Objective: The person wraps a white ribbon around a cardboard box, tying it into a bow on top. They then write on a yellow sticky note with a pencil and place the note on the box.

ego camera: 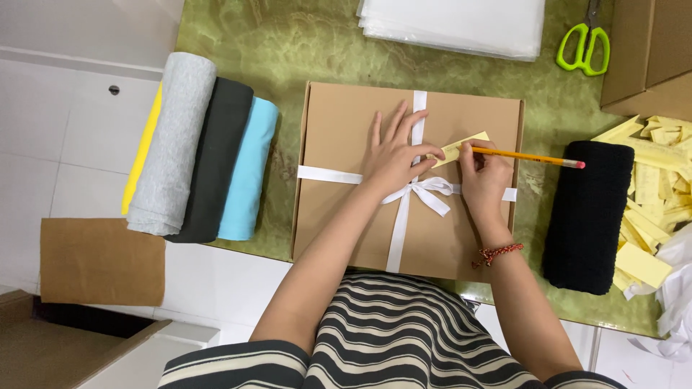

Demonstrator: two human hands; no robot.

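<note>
A flat brown cardboard box (339,209) lies on the green marbled table (288,50), tied with a white ribbon (400,223) knotted in a bow. My left hand (393,155) rests spread on the lid and pins a small yellow paper slip (465,145) with its fingertips. My right hand (483,176) grips a yellow pencil (533,157) with a pink eraser, its tip on the slip.
Rolled cloths in grey (173,144), dark (213,158), light blue (249,169) and yellow lie left of the box. A black rolled cloth (587,216) lies at the right beside several yellow slips (656,202). Green scissors (584,47), clear bags (454,21) and a carton (649,50) are behind.
</note>
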